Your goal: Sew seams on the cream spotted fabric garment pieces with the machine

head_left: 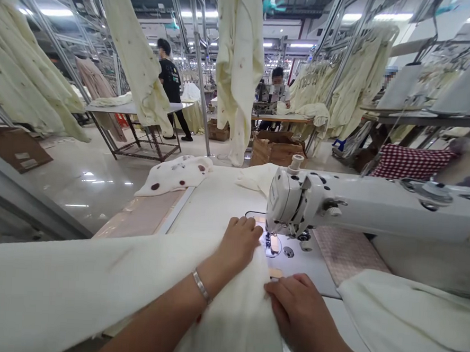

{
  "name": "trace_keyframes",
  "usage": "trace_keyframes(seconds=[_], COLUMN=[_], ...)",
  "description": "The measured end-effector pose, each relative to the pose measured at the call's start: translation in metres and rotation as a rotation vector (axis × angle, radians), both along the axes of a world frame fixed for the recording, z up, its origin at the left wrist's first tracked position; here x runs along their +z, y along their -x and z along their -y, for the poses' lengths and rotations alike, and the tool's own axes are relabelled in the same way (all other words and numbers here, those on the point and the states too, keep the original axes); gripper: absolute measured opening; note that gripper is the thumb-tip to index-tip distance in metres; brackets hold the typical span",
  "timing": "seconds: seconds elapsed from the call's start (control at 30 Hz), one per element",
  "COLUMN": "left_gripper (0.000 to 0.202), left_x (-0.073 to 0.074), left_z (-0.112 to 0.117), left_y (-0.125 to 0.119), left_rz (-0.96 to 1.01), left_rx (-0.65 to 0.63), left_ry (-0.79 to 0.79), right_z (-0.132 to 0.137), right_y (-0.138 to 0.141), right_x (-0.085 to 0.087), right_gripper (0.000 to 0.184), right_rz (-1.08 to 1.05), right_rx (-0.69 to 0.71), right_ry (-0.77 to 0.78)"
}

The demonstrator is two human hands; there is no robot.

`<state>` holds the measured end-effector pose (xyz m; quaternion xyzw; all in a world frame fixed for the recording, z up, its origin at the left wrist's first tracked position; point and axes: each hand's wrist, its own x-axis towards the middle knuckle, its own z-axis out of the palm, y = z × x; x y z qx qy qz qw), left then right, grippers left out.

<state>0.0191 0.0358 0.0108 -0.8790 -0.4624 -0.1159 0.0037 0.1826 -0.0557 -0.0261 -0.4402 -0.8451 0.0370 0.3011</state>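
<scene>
A length of cream fabric lies over the sewing machine's bed, its right edge running up to the lit presser foot. My left hand, a silver bracelet at its wrist, is closed on the fabric just left of the needle area, fingers curled. Nearer to me, my right hand pinches the same fabric's right edge between thumb and fingers. The white sewing machine reaches in from the right, its head above the metal plate.
Spotted cloth rests at the table's far left corner. More cream cloth lies to the right. Cream garments hang ahead, beyond the table. Thread cones stand at the right. Two people are farther back, near a cardboard box.
</scene>
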Motion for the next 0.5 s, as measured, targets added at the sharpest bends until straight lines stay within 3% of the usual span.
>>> trace_keyframes(seconds=[0.1,0.2,0.3,0.4,0.5], left_gripper=[0.012,0.021,0.036,0.04,0.041], left_x=[-0.002,-0.018,-0.032,-0.032,-0.024], left_z=[0.03,0.066,0.089,0.09,0.075], left_y=[0.002,0.009,0.016,0.02,0.019], left_rz=[0.037,0.1,0.124,0.125,0.128], left_rx=[-0.027,-0.137,-0.171,-0.18,-0.205], left_ry=[-0.022,-0.019,0.024,0.115,0.144], right_z=[0.009,0.018,0.01,-0.015,-0.042], right_y=[0.0,-0.005,-0.016,-0.025,-0.026], right_x=[0.001,0.007,0.017,0.026,0.03], right_gripper=[0.027,0.027,0.025,0.03,0.019], right_rz=[0.0,0.024,0.11,0.259,0.371], right_rx=[-0.004,0.056,0.119,0.049,0.02], right_ry=[0.017,0.101,0.214,0.185,0.169])
